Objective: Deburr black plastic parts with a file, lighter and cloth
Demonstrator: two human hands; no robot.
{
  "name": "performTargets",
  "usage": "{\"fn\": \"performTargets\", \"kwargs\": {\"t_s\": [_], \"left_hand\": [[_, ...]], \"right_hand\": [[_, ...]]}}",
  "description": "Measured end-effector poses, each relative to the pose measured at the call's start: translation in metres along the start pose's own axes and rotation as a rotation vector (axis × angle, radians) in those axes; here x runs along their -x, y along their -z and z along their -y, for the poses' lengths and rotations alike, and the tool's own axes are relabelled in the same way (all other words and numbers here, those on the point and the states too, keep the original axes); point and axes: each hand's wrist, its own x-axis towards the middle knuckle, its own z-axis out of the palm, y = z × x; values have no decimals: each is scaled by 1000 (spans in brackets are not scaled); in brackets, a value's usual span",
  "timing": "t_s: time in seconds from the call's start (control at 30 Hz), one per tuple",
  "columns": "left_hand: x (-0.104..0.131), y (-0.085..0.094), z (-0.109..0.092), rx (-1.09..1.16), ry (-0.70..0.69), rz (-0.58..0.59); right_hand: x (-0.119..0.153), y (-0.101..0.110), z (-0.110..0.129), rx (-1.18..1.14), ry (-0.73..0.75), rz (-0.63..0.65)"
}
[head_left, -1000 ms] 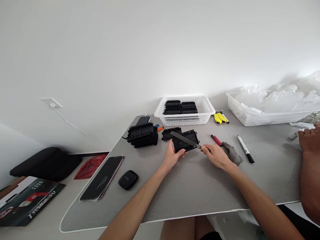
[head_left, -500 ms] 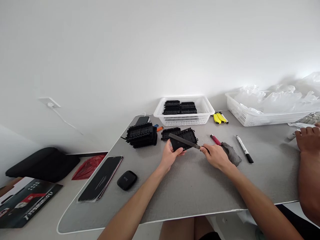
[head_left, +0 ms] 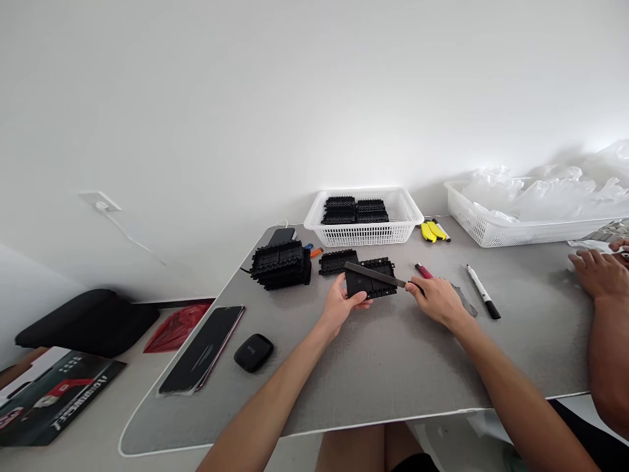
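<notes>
My left hand grips a black plastic panel with toothed edges by its near left corner, holding it just above the table. A flat metal file lies slantwise across the panel's top. The file's handle end is wrapped in my right hand, which hides most of the handle. Behind my left hand, a similar black panel rests on the table. A stack of such panels stands to the left. Beside my right hand are a grey cloth and a red-capped tool, partly covered.
A white basket holding more black panels stands at the back. Right of it are yellow-handled tools and a basket of plastic bags. A marker, phone and black case lie about. A co-worker's hand is at the right.
The file and both hands have shifted slightly right with the panel, which now lies more level. The view has moved a little too. The co-worker's hand has moved slightly left.
</notes>
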Motion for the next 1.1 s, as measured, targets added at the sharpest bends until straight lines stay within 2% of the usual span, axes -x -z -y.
{"fn": "performTargets", "kwargs": {"t_s": [0.13,0.3,0.53,0.77,0.97,1.1], "left_hand": [[0,3,-3,6,-36,-34],[1,2,-4,-27,-19,-3],[1,4,-8,-39,-51,-32],[2,0,-6,-42,-35,-11],[0,4,-8,-27,-39,-37],[2,2,-8,-32,-25,-22]], "right_hand": [[1,1,-2,-45,-53,-11],[1,-4,11,-59,49,-14],[0,3,-14,-78,-34,-6],[0,-1,5,-60,54,11],[0,4,-16,-72,-35,7],[-1,2,-9,-87,-1,-1]]}}
